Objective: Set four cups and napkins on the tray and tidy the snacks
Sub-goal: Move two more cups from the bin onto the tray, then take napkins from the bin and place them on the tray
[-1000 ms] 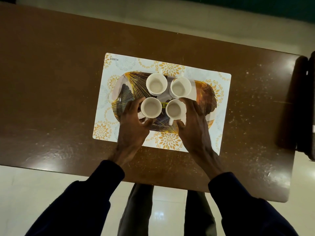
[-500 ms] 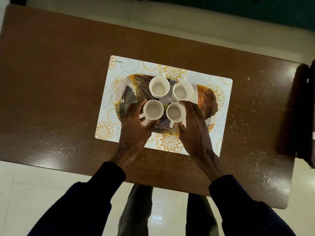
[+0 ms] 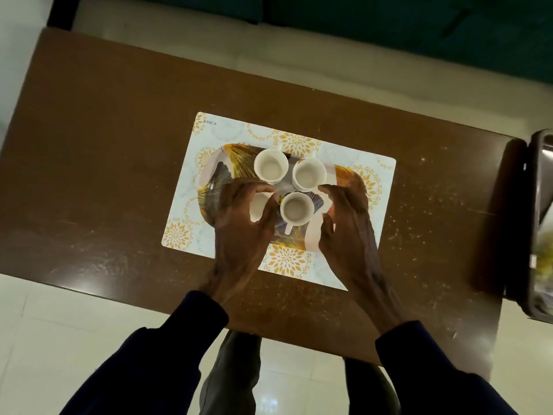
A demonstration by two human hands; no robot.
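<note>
A gold-and-black patterned tray (image 3: 348,181) lies on a floral placemat (image 3: 239,133). Four white cups stand on it in a tight square: back left cup (image 3: 270,169), back right cup (image 3: 309,175), front right cup (image 3: 296,209), and front left cup (image 3: 258,205), which is mostly hidden. My left hand (image 3: 239,226) is curled over the front left cup, index finger behind it and thumb in front; the hand is blurred and I cannot make out a grip. My right hand (image 3: 348,235) hovers just right of the front right cup, fingers spread, holding nothing. No napkins show.
The placemat sits mid-way on a brown table (image 3: 104,145), whose front edge is close to my body. At the far right a dark container (image 3: 538,223) with blurred yellowish contents stands off the table's end. A green sofa (image 3: 389,25) runs along the far side.
My right hand has come off the front right cup and spread open. My left hand has shifted over the front left cup. The cups have stayed put; the view has tilted.
</note>
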